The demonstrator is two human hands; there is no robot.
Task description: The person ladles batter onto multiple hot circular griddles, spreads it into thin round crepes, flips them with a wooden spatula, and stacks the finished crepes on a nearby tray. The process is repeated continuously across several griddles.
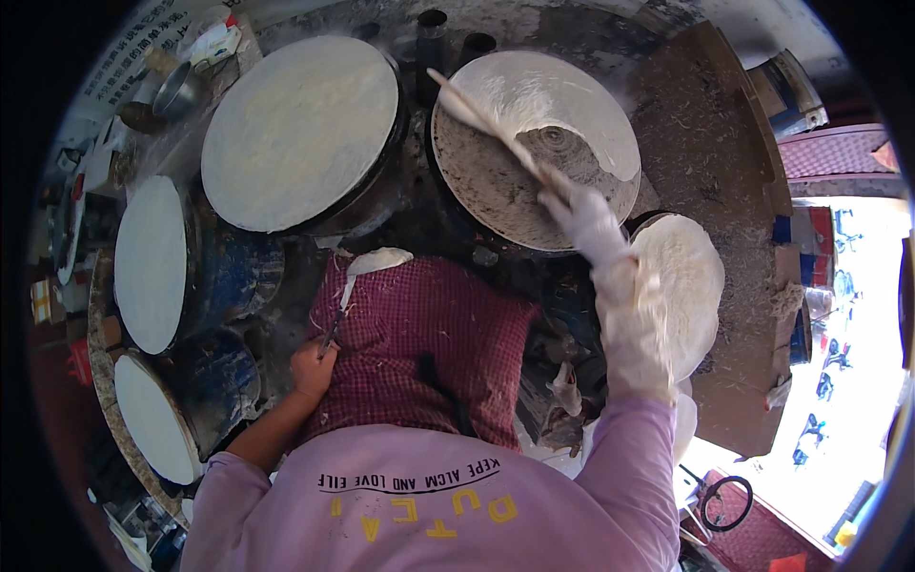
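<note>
My right hand point(590, 218), in a whitish glove and a pale sleeve cover, grips a long wooden stick point(511, 143) that slants over a round griddle point(486, 182). A thin layer of white batter point(565, 89) covers the griddle's far part in a curved band; its near part shows dark, speckled metal. My bare left hand point(314, 368) holds a ladle point(379, 262) by its dark handle, its bowl coated with batter, above the checked apron on my lap. Beyond it, a large griddle point(304, 136) is fully covered by a pale round sheet.
Two smaller batter-covered griddles point(150, 264) point(157, 418) stand at the left. On the right, a pale flatbread point(679, 293) lies near my forearm, beside a brown board point(743, 322) strewn with crumbs. Dark cylinders point(431, 43) stand behind the griddles, and a metal bowl point(175, 89) is at the back left.
</note>
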